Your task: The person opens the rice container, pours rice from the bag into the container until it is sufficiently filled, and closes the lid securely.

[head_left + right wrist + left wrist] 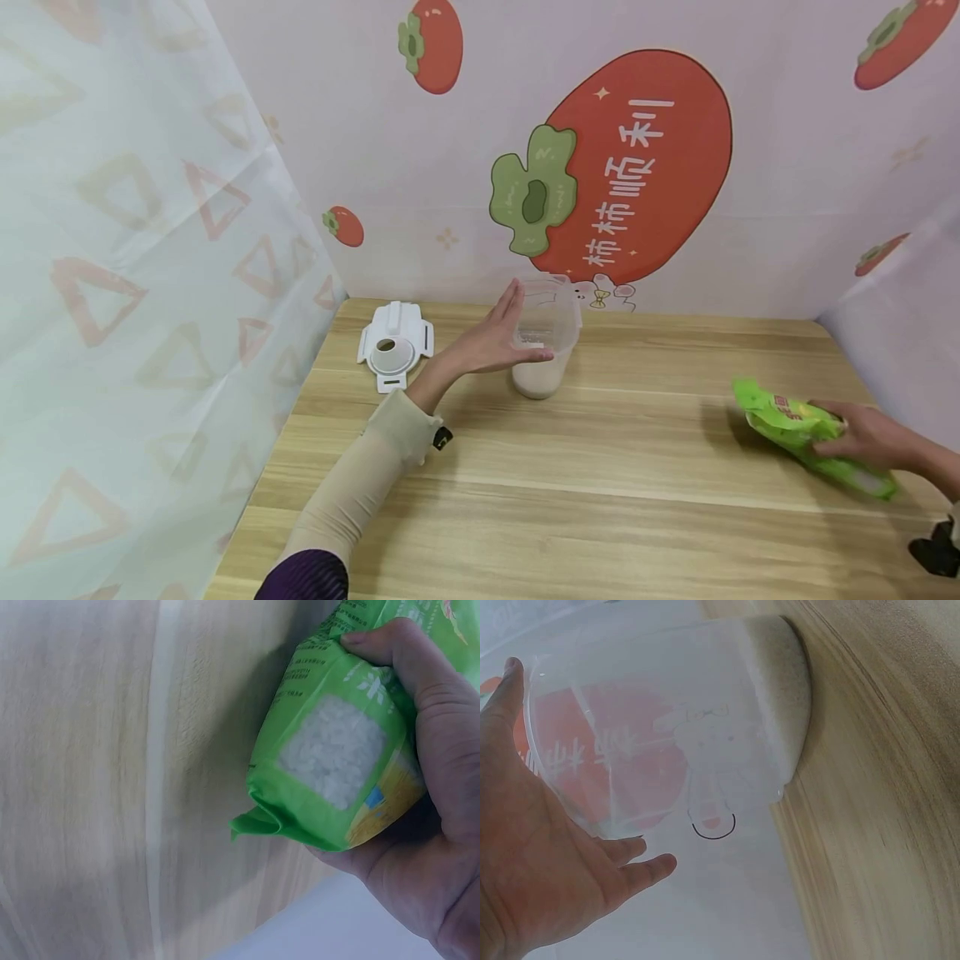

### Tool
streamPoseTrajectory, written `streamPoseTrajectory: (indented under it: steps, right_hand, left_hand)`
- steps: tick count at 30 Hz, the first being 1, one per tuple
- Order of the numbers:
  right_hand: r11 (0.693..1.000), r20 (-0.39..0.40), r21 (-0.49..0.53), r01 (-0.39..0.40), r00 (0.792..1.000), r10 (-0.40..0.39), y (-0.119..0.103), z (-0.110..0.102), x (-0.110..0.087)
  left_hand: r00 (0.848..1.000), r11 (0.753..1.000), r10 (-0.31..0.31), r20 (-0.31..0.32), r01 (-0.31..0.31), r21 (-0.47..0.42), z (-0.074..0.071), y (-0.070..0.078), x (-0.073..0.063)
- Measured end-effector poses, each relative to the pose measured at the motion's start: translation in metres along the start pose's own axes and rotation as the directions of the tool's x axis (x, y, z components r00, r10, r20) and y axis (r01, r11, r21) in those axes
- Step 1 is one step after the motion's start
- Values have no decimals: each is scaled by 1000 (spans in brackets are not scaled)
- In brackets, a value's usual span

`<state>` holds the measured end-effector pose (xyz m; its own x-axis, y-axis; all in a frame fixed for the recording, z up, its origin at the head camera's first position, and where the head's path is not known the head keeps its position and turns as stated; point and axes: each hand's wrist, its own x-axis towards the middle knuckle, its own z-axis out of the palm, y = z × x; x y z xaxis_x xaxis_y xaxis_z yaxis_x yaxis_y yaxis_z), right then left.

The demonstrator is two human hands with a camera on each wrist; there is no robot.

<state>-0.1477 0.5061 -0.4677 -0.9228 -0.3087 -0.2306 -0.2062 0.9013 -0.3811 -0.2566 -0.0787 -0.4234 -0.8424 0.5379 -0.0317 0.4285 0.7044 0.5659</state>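
A clear plastic container (pixel 546 333) stands upright on the table, with a layer of white rice (pixel 780 697) at its bottom. My left hand (pixel 491 337) is at the container's left side, fingers straight and spread near its rim; whether they touch it I cannot tell. Over the table's right side, my right hand (pixel 870 435) grips a green bag of rice (pixel 798 429) by its middle. White grains show through the bag's window (pixel 334 750) in the right wrist view, with my thumb (pixel 367 641) pressed on the printed side.
Left of the container, a white plastic lid (pixel 395 343) with a round spout lies on the wooden table (pixel 570 517). A white backdrop (pixel 420 158) with persimmon prints rises behind the table's back edge, and printed sheets hang at both sides.
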Motion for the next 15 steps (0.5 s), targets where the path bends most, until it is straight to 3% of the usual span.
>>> streamPoseTrajectory:
  steps: [7, 10, 15]
  right_hand:
    - [976, -87, 143, 165, 984, -154, -2, 0, 4]
    - [973, -117, 134, 186, 978, -171, -6, -2, 8]
    - [986, -114, 67, 153, 983, -145, -19, -6, 14]
  left_hand:
    - [1000, 1000, 5, -2, -5, 4, 1, -1, 1]
    - [1000, 1000, 8, -5, -8, 7, 1, -1, 2]
    - [1000, 1000, 0, -2, 0, 2, 1, -1, 2]
